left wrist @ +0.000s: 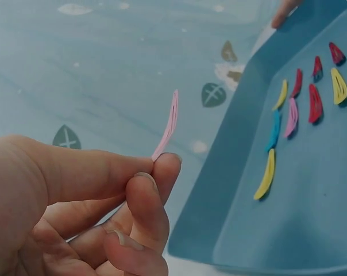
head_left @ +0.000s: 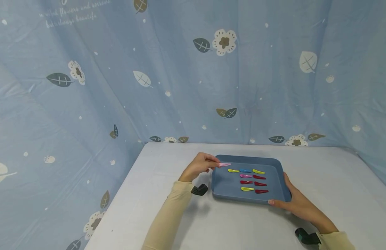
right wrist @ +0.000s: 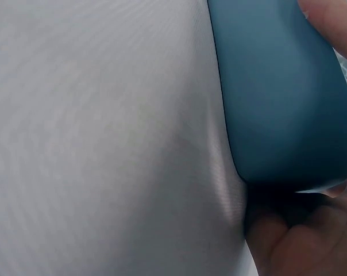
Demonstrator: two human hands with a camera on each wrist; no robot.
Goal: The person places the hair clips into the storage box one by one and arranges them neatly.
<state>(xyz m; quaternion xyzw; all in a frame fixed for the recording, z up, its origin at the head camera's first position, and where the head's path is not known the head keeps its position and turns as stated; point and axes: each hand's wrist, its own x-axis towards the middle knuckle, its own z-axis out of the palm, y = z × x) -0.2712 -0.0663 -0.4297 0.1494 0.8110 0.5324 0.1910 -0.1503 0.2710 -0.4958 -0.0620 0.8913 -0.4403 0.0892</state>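
Between thumb and fingertips, my left hand (head_left: 200, 166) pinches a light pink snap hair clip (left wrist: 169, 123) by one end. In the head view that clip is over the back left corner of a blue tray (head_left: 222, 192). My right hand (head_left: 300, 205) grips the tray's front right corner, thumb at the front rim and fingers along the right side. Hair clips lie in rows in the tray: a blue clip (head_left: 245, 170) between two yellow ones at the back, then a pink clip (head_left: 246, 176), several red clips (head_left: 260, 183) and another yellow clip (head_left: 247, 189) nearer the front.
The tray stands on a table with a white cover (head_left: 167, 166). Behind and to the left hangs a blue curtain (head_left: 180, 86) with leaf and flower prints. A dark wrist device (head_left: 199, 189) sits by the left wrist, and another dark device (head_left: 306, 236) by the right.
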